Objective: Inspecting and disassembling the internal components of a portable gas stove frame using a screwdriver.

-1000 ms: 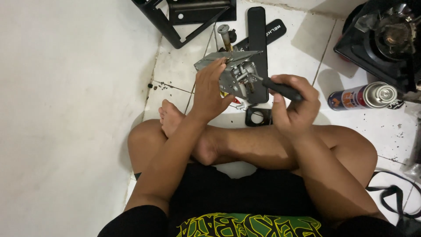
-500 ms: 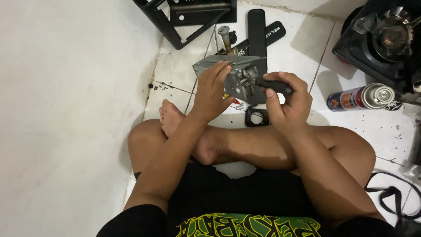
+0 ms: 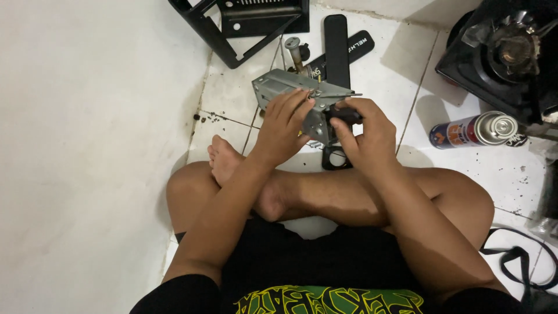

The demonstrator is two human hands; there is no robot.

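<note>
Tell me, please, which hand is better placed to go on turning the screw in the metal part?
Right, probably. The right hand already grips the screwdriver, its shaft lying against the metal part. The left hand rests on the part's side, steadying it, with no tool.

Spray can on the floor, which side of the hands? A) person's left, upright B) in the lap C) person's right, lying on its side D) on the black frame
C: the spray can lies on its side on the floor tile, beyond the right hand.
</note>
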